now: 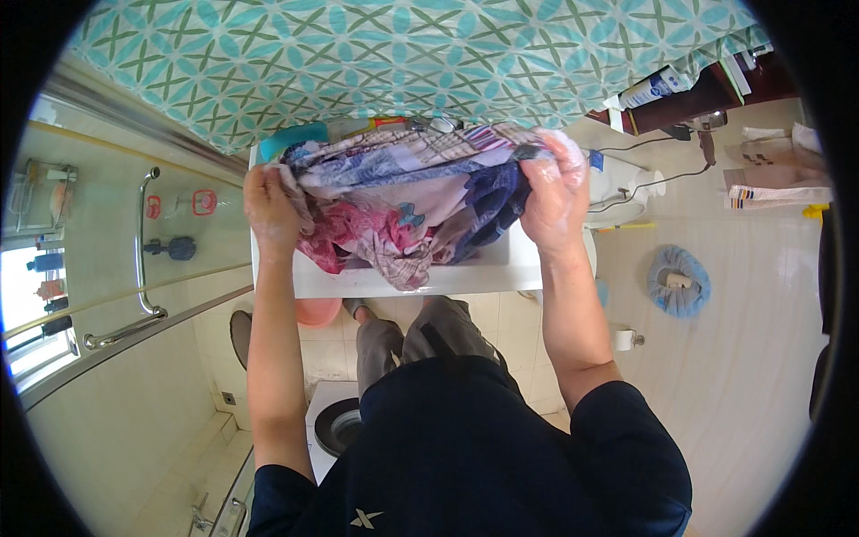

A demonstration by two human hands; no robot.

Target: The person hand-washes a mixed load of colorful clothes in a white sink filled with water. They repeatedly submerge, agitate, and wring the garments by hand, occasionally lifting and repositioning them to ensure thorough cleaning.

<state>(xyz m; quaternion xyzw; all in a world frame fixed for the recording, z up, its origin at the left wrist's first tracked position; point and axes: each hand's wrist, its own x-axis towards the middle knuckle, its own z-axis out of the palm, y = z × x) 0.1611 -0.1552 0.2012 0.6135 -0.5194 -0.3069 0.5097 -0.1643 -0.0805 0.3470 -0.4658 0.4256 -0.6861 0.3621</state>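
Note:
A wet, multicoloured patchwork cloth [429, 161] is stretched between my hands above a white washbasin [483, 280]. At its left end my left hand [272, 205] grips a bunched edge. My right hand [556, 184], coated in suds, clutches the opposite end. Below the taut band hang loose folds in pink, white, plaid and dark blue. A plaid fold [402, 258] drapes over the basin's front rim. Most of the basin's inside is hidden by the fabric.
A green-and-teal patterned curtain [402, 60] hangs behind the basin. To the left is a glass shower panel with a chrome handle [139, 235]. A toilet-paper roll [624, 340] is on the right wall. Behind me stands a front-loading washing machine [321, 463]; a pink tub [318, 311] sits under the basin.

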